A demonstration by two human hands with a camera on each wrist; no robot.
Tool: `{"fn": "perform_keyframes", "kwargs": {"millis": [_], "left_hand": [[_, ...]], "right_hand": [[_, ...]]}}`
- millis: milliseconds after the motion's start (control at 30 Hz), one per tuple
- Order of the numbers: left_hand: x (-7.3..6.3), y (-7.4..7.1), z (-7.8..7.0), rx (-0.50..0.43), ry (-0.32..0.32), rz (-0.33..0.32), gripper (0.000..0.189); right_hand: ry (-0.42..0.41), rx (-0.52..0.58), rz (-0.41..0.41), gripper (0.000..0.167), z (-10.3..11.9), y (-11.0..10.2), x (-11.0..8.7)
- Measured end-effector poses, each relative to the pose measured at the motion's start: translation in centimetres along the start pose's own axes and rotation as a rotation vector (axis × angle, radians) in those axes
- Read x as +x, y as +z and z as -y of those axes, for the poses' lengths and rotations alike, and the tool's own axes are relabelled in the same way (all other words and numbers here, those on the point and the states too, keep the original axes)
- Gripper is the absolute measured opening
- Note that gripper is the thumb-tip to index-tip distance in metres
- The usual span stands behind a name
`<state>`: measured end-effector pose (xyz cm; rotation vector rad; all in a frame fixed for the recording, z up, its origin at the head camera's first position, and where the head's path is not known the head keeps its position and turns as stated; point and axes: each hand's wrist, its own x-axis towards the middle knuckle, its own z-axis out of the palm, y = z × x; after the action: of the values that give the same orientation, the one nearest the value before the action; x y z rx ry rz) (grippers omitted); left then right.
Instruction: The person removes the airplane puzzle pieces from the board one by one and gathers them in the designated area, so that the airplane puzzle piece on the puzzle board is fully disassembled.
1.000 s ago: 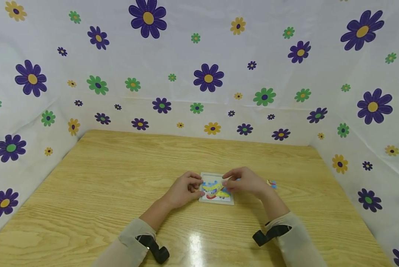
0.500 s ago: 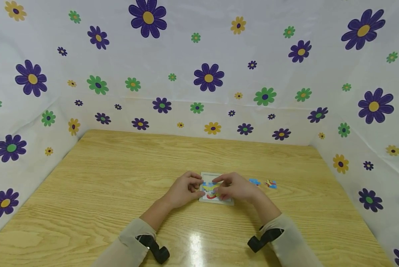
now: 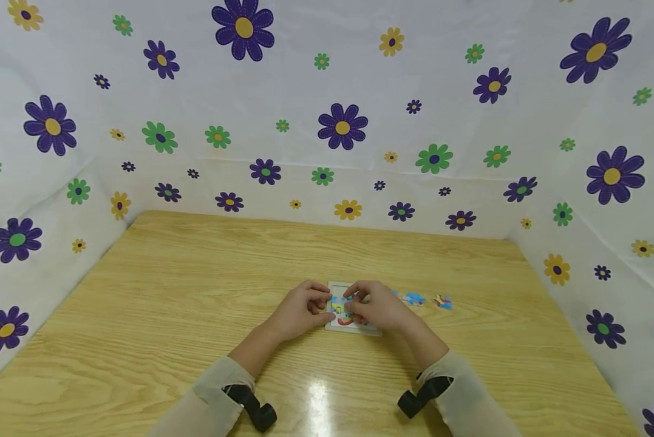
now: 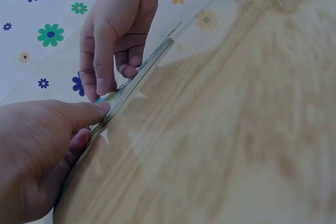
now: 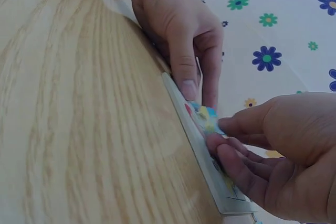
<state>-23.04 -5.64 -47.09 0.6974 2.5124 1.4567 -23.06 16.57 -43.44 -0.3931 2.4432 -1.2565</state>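
A small square jigsaw puzzle with a pale frame [image 3: 348,330] lies on the table, showing a yellow plane with red and blue parts. My left hand [image 3: 299,312] holds its left side, the thumb [image 4: 97,109] on the rim. Over the right part of the puzzle, my right hand [image 3: 384,308] pinches a blue and yellow puzzle piece [image 5: 211,115] between thumb and fingers, low against the picture. The right hand hides much of the puzzle in the head view.
To the right of the frame lie loose puzzle pieces: a blue one [image 3: 414,298], a yellow, red and blue one [image 3: 443,301], and part of another blue one behind the right hand. White flowered cloth [image 3: 283,91] walls the wooden table [image 3: 195,261] at the back and sides.
My right hand has moved left, from the frame's right edge to over the picture, uncovering loose pieces on the right. My left hand has stayed on the frame.
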Motion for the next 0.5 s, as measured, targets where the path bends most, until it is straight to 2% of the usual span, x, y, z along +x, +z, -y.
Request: {"fn": "perform_keyframes", "kwargs": {"millis": [100,233,500], "left_hand": [[0.01,0.07,0.05,-0.004,0.010,0.001,0.038],[-0.05,0.11,0.03,-0.004,0.009,-0.005,0.038],[0.00,0.02,0.05,0.005,0.023,-0.004,0.038]], "right_hand": [[0.019,0.018,-0.052,0.013,0.19,0.26,0.16],[0.033,0.051,-0.055,0.010,0.31,0.28,0.22],[0.059,0.241,-0.042,0.021,-0.43,-0.49,0.27]]}}
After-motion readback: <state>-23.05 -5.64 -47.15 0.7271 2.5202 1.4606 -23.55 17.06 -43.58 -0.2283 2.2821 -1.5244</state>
